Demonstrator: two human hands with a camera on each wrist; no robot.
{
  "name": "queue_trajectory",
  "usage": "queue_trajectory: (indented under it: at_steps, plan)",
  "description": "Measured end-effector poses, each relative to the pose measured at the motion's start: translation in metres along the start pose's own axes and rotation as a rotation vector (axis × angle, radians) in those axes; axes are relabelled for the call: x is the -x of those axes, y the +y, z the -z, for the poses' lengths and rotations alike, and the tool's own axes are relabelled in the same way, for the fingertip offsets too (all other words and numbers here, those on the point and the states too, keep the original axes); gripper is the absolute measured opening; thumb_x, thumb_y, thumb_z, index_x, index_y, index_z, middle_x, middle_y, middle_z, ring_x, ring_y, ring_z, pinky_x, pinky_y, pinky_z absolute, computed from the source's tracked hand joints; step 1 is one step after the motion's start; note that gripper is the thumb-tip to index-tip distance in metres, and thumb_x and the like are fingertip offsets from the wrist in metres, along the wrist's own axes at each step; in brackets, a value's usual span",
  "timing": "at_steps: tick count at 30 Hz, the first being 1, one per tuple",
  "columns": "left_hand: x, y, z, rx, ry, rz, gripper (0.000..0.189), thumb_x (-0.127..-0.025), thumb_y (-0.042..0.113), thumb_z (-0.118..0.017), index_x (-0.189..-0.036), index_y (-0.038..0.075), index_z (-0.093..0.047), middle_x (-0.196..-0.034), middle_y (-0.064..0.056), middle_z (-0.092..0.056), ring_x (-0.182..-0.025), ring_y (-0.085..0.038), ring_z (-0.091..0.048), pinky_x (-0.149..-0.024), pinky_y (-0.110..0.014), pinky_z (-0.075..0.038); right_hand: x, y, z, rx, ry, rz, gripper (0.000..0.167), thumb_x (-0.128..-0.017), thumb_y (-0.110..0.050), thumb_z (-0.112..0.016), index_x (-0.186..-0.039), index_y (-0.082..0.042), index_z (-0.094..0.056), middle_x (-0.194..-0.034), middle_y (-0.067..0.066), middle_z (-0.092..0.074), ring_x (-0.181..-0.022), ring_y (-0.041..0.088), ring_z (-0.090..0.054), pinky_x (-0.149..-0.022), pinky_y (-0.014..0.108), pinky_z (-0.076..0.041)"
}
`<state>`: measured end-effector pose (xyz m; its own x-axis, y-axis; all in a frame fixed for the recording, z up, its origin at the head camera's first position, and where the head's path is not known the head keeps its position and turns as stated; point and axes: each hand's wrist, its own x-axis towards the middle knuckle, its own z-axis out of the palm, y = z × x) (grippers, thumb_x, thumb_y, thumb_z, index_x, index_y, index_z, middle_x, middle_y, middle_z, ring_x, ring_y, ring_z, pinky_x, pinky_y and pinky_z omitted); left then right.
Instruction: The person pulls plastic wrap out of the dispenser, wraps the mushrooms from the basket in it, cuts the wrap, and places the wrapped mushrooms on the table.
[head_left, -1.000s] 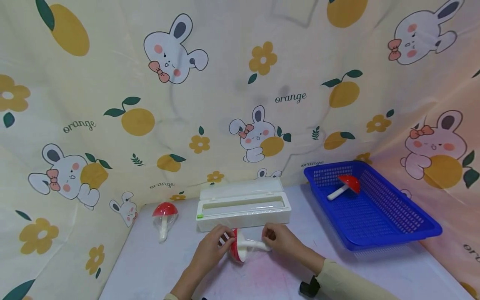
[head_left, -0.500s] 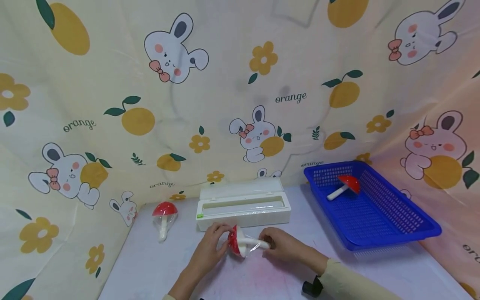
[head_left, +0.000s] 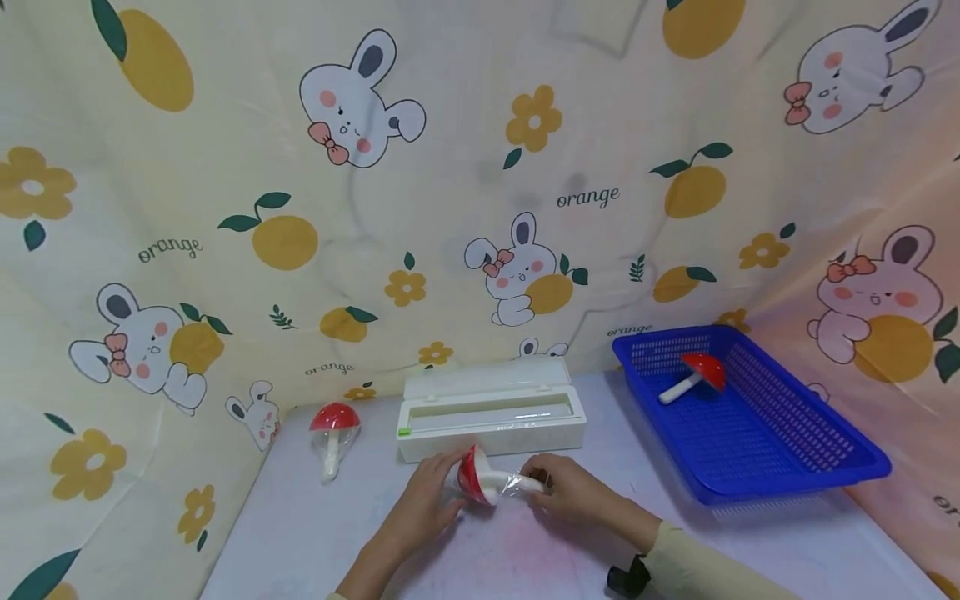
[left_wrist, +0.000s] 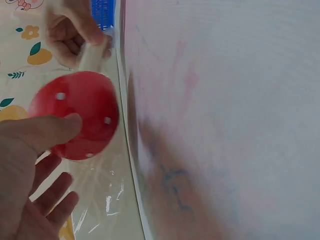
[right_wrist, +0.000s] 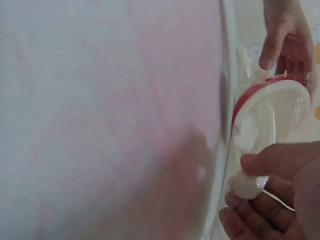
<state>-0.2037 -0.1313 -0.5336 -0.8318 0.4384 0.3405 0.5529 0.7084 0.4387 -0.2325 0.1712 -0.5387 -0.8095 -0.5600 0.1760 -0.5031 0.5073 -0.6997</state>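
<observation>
A toy mushroom (head_left: pixel 472 477) with a red, white-spotted cap and white stem lies sideways between both hands, clear cling film about it. My right hand (head_left: pixel 558 487) pinches the film-wrapped stem end between thumb and fingers. At the cap, my left hand (head_left: pixel 423 500) has its thumb and fingers spread apart. In the left wrist view, its thumb overlaps the red cap (left_wrist: pixel 95 105), the other fingers loosely extended. The right wrist view shows the pale underside of the cap (right_wrist: pixel 285 107). Behind the hands stands a white cling film dispenser (head_left: pixel 491 437), lid raised.
A film-wrapped toy mushroom (head_left: pixel 332 437) rests at the table's left. On the right, a blue plastic basket (head_left: pixel 795 492) holds another red-capped mushroom (head_left: pixel 701 375). A printed curtain (head_left: pixel 450 183) hangs behind the white table (head_left: pixel 300 550).
The mushroom's cap has tilted upward a little, and the film now gathers along the stem. My left thumb has moved away from the fingers. The head view has shifted slightly.
</observation>
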Motion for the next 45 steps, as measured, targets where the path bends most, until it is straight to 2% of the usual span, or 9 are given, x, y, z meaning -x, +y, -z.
queue_trajectory:
  at_steps: [7, 11, 15, 21, 25, 29, 37, 41, 45]
  plan:
    - [0.001, 0.002, 0.001, 0.042, 0.109, 0.031, 0.097, -0.082, 0.013, -0.096, -0.161, 0.016, -0.04, -0.153, 0.001, -0.059, -0.142, -0.028, -0.045, -0.117, -0.058, -0.043, 0.003, -0.014, 0.016, -0.025, 0.031, 0.068, 0.027, -0.088, 0.001, -0.077, -0.114, -0.006, -0.08, -0.096, -0.006, -0.073, -0.085, 0.003, -0.061, -0.077, 0.028, -0.057]
    - [0.0, 0.001, 0.0, 0.06, 0.147, -0.015, 0.1, -0.079, 0.012, -0.098, -0.16, 0.014, -0.04, -0.155, 0.001, -0.056, -0.141, -0.026, -0.046, -0.117, -0.055, -0.044, 0.004, -0.019, 0.023, -0.03, 0.035, 0.11, 0.021, -0.094, -0.001, -0.075, -0.115, -0.003, -0.079, -0.094, -0.005, -0.072, -0.085, 0.003, -0.059, -0.076, 0.031, -0.059]
    - [-0.002, -0.001, -0.002, 0.023, 0.153, -0.051, 0.102, -0.077, 0.015, -0.099, -0.161, 0.015, -0.041, -0.157, 0.0, -0.052, -0.141, -0.027, -0.047, -0.117, -0.052, -0.043, 0.002, -0.019, 0.029, -0.02, 0.026, 0.118, 0.019, -0.1, -0.003, -0.072, -0.118, -0.002, -0.078, -0.096, -0.002, -0.072, -0.088, 0.002, -0.059, -0.078, 0.029, -0.058]
    - [-0.01, 0.004, -0.004, 0.023, 0.14, 0.042, 0.107, -0.078, 0.018, -0.099, -0.164, 0.026, -0.035, -0.159, 0.002, -0.049, -0.147, -0.025, -0.043, -0.117, -0.054, -0.046, -0.002, -0.021, 0.037, -0.047, -0.026, 0.066, 0.023, -0.105, -0.008, -0.067, -0.126, -0.006, -0.077, -0.104, 0.003, -0.075, -0.091, 0.004, -0.058, -0.081, 0.028, -0.054]
    - [-0.016, 0.005, -0.005, 0.022, 0.175, 0.061, 0.102, -0.078, 0.019, -0.099, -0.161, 0.024, -0.039, -0.157, -0.001, -0.05, -0.147, -0.025, -0.044, -0.116, -0.053, -0.048, -0.004, -0.023, 0.04, -0.068, -0.054, 0.045, 0.025, -0.108, -0.009, -0.063, -0.129, -0.008, -0.076, -0.105, 0.005, -0.074, -0.091, 0.006, -0.058, -0.081, 0.03, -0.053]
    - [-0.02, 0.005, -0.004, 0.019, 0.201, 0.033, 0.101, -0.078, 0.02, -0.099, -0.161, 0.018, -0.042, -0.155, -0.004, -0.053, -0.145, -0.027, -0.048, -0.115, -0.053, -0.049, -0.005, -0.025, 0.043, -0.076, -0.056, 0.062, 0.026, -0.108, -0.009, -0.062, -0.13, -0.007, -0.074, -0.108, 0.001, -0.072, -0.094, 0.006, -0.059, -0.082, 0.03, -0.054]
    - [-0.024, 0.007, -0.003, 0.047, 0.193, 0.031, 0.095, -0.081, 0.024, -0.097, -0.16, 0.017, -0.045, -0.155, -0.004, -0.054, -0.145, -0.025, -0.049, -0.113, -0.048, -0.052, -0.006, -0.026, 0.047, -0.066, -0.028, 0.077, 0.026, -0.109, -0.01, -0.062, -0.131, -0.005, -0.073, -0.11, 0.005, -0.073, -0.095, 0.008, -0.061, -0.084, 0.029, -0.056]
    - [-0.027, 0.008, -0.001, 0.096, 0.202, 0.05, 0.097, -0.082, 0.024, -0.097, -0.161, 0.015, -0.042, -0.151, -0.004, -0.058, -0.14, -0.024, -0.053, -0.109, -0.048, -0.055, -0.007, -0.027, 0.045, -0.055, 0.012, 0.073, 0.032, -0.109, -0.011, -0.063, -0.14, -0.006, -0.066, -0.108, 0.005, -0.074, -0.091, 0.009, -0.063, -0.081, 0.032, -0.058]
    - [-0.031, 0.009, 0.001, 0.157, 0.231, 0.039, 0.097, -0.081, 0.022, -0.097, -0.158, 0.015, -0.039, -0.148, -0.003, -0.059, -0.135, -0.023, -0.057, -0.106, -0.049, -0.057, -0.007, -0.03, 0.043, -0.017, 0.081, 0.126, 0.034, -0.106, -0.009, -0.068, -0.137, -0.007, -0.057, -0.1, 0.002, -0.073, -0.084, 0.009, -0.063, -0.077, 0.033, -0.059]
